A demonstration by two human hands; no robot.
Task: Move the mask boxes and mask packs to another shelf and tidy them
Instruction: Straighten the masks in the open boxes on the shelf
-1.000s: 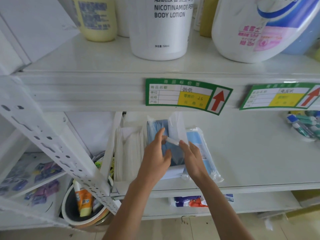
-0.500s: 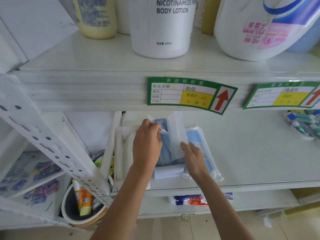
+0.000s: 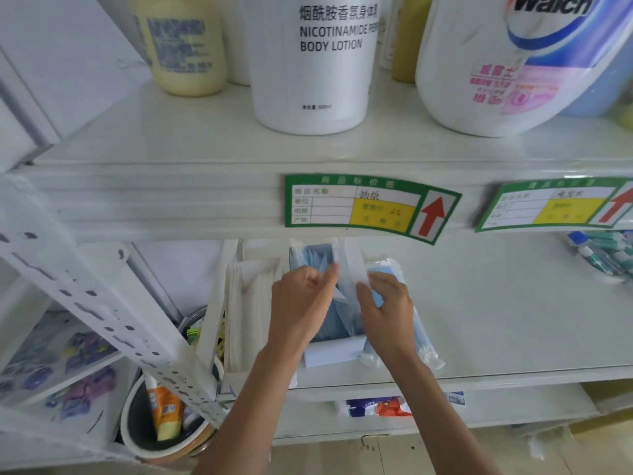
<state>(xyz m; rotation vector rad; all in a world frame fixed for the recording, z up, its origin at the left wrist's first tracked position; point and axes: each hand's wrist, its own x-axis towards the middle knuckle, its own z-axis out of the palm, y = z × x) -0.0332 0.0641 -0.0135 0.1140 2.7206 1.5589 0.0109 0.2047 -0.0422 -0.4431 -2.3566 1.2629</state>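
Middle shelf (image 3: 513,320), 9 o'clock end: open mask box (image 3: 334,353), blue masks upright. Left hand (image 3: 303,299) pinches the raised flap (image 3: 352,269); right hand (image 3: 385,303) curls on it, over the mask pack (image 3: 423,337) at 3 o'clock. Risk: flap tears or masks spill if tugged.

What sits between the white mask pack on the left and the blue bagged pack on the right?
The open mask box of blue masks, flaps up, stands between the white mask pack and the blue bagged pack; both hands work at it. Head view.
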